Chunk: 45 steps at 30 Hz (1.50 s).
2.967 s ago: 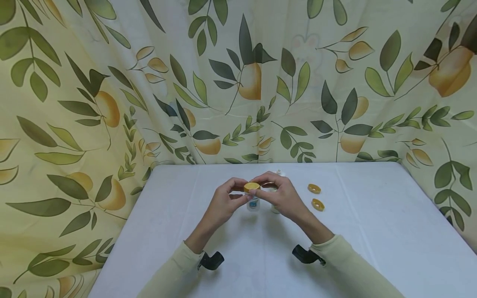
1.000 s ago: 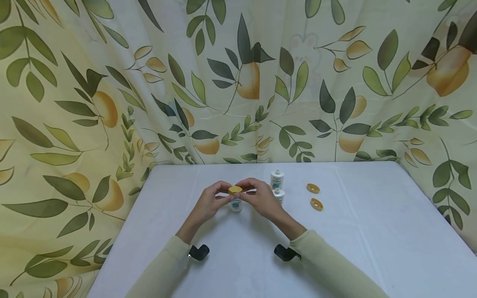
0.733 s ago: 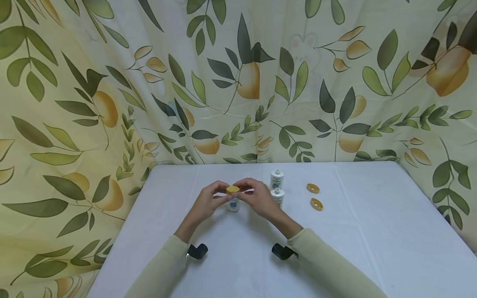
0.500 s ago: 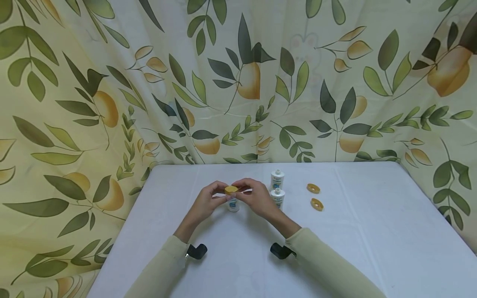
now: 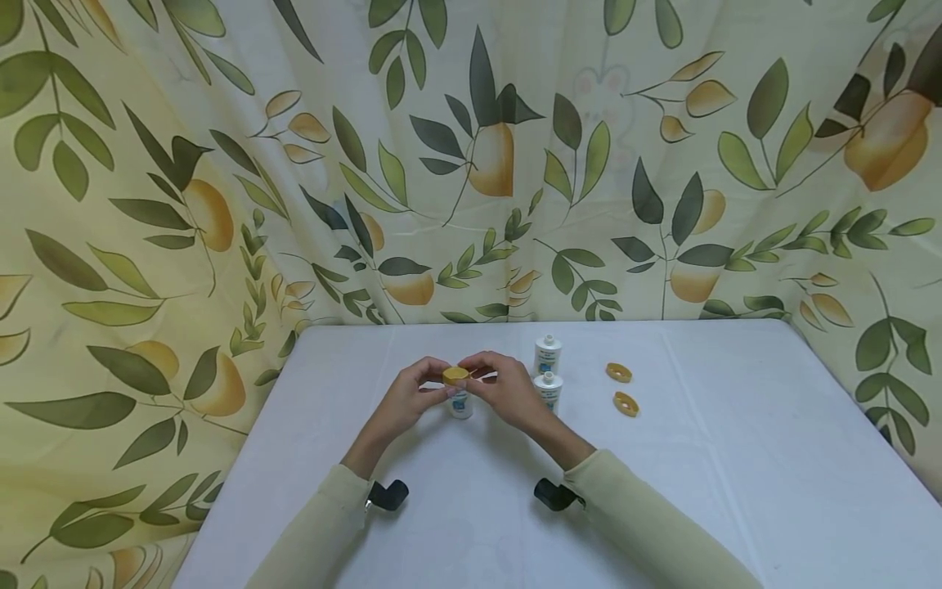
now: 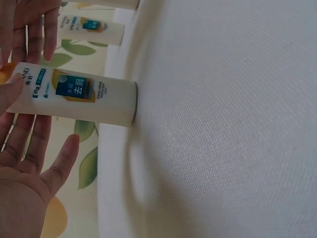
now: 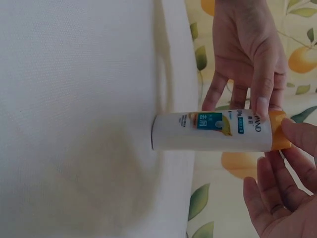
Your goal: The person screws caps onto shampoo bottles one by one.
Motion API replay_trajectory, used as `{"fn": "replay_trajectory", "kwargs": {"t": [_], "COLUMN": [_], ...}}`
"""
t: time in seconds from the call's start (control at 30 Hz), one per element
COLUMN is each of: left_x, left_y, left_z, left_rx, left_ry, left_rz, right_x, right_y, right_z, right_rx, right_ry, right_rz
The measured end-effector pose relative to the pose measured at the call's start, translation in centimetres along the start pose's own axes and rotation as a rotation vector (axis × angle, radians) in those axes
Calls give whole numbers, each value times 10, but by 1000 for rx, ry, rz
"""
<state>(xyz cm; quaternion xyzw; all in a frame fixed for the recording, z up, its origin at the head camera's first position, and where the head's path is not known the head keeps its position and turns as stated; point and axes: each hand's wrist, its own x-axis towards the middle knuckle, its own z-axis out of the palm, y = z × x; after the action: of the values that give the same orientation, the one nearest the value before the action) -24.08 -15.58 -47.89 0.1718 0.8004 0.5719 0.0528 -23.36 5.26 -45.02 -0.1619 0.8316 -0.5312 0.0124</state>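
In the head view a white shampoo bottle (image 5: 461, 406) stands upright on the table left of centre, with a yellow cap (image 5: 455, 375) at its top. My left hand (image 5: 403, 399) pinches the bottle's upper end, thumb against the front just under the cap. My right hand (image 5: 509, 393) holds the cap between thumb and index finger. The right wrist view shows the right thumb on the orange-yellow cap (image 7: 280, 130) and the left thumb on the bottle (image 7: 213, 131) shoulder. A blue-green label marks the bottle (image 6: 74, 94) in the left wrist view.
Two more white bottles without caps, a rear one (image 5: 548, 353) and a front one (image 5: 549, 388), stand just right of my right hand. Further right lie two yellow caps, one behind (image 5: 619, 372) and one nearer (image 5: 626, 404). A patterned curtain (image 5: 589, 204) hangs behind the white-covered table (image 5: 736, 458).
Both hands have moved left together with the bottle, uncovering the two other bottles. Over the last half second they hold nearly still at the cap.
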Motion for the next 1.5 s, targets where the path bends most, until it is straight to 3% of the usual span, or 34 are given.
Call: {"fn": "replay_trajectory", "kwargs": {"t": [0.4,0.83,1.23,1.5], "left_x": [2,8,14,18], "left_y": [3,28,57,67], "left_z": [-1,-3,12,27], "left_rx": [-14,2,-36,20], "left_ry": [-14,-4,-1,13], "left_rz": [15,82,163,286], "right_x": [-11,-17,-27,-30], "right_y": [-20,-27,-14,4], "right_z": [-21,-60,-108,-135], "right_rx": [-35,-86,-91,-120], "right_ry": [-39,-90,-108,-88], "right_rz": [-33,-102,-102,-70]}}
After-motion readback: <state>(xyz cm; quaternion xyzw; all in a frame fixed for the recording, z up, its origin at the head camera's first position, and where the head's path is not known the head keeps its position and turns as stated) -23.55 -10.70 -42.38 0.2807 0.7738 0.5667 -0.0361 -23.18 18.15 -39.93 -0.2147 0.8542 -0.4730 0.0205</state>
